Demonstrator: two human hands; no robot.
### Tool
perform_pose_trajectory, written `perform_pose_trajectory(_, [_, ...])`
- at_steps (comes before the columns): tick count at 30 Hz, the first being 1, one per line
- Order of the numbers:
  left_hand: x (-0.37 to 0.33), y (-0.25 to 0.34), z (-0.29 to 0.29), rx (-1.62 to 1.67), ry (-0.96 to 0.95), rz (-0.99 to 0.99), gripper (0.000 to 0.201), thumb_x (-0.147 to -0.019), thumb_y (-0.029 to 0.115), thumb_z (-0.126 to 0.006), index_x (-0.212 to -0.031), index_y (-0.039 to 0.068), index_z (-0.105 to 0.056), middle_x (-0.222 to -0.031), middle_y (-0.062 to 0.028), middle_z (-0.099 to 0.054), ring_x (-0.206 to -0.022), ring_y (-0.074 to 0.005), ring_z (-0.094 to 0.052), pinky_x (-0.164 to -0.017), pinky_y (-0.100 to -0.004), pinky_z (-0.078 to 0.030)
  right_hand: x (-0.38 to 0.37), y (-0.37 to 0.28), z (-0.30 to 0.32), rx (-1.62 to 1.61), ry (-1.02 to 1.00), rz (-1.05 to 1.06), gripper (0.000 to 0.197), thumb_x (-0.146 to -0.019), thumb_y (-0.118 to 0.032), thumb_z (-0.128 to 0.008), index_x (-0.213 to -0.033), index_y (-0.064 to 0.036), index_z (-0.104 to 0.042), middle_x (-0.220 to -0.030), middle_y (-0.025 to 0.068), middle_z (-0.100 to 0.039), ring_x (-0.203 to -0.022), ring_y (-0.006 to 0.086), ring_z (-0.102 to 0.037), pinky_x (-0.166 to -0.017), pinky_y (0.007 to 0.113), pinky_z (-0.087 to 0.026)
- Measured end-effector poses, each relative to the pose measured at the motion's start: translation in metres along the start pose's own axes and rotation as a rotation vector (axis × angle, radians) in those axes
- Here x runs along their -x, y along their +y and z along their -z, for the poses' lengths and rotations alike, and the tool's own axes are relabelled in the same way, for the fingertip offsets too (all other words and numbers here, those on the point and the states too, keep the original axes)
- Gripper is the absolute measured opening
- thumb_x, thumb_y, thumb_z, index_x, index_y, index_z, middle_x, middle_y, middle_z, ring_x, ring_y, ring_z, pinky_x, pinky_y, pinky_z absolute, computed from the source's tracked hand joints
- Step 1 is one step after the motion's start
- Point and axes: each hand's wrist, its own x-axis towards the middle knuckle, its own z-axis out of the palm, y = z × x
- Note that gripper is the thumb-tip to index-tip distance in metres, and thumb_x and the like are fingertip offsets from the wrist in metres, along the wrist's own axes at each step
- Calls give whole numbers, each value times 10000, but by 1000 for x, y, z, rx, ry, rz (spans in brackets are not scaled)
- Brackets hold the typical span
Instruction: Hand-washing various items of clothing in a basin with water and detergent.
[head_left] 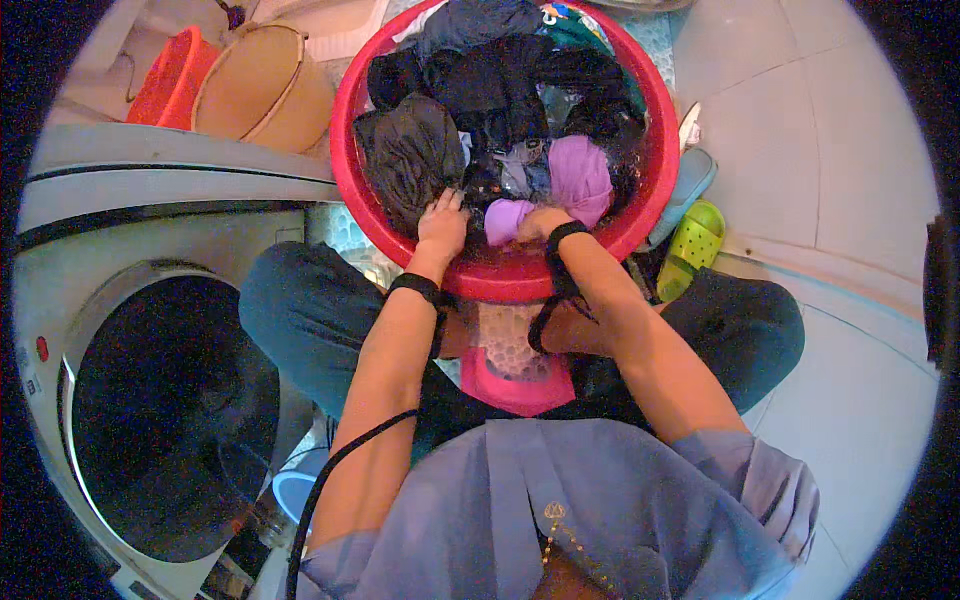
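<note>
A large red basin (352, 205) in front of me holds wet clothes and water. My right hand (543, 222) is closed on a light purple garment (580, 178), part of which bulges up beside the wrist. The fingertips are hidden in the cloth. Near the basin's front left, my left hand (442, 224) rests with its fingers stretched out at the lower edge of a dark brown garment (412, 150). Black clothes (490, 85) lie in a heap behind both hands. Black bands circle both wrists.
At left stands a front-loading washing machine (175, 410). Behind it are a tan bucket (255, 85) and a red tub (172, 80). Green clogs (693, 245) and a blue slipper (688, 190) sit right of the basin. A pink stool (515, 385) shows between my legs; a light blue basin (297, 490) is at lower left.
</note>
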Motion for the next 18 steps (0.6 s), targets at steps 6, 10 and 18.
perform_pose_trajectory(6, [-6, 37, 50, -53, -145, -73, 271, -694, 166, -520, -911, 42, -626, -1125, -149, -505, -1085, -278, -456, -859, -379, -416, 16, 78, 28, -332, 24, 412, 330, -630, -283, -690, -854, -46, -640, -803, 69, -645, -734, 181, -597, -704, 325, -453])
perform_pose_trajectory(10, [6, 85, 76, 53, 194, -17, 185, -739, 201, -536, -861, 66, -568, -900, -137, -552, -795, -327, -579, -673, -410, -486, 58, 48, 11, -51, 528, 196, 336, -566, -190, -710, -860, -55, -621, -874, 104, -614, -842, 232, -584, -725, 360, -454])
perform_pose_trajectory(18, [8, 107, 20, 151, -297, -209, 533, -734, 339, -597, -1219, 174, -450, -1284, -118, -336, -1168, -397, -315, -966, -402, -320, 61, 90, 5, 67, 1360, 34, 324, -666, -186, -610, -973, -99, -555, -1081, 193, -499, -920, 321, -552, -752, 425, -468])
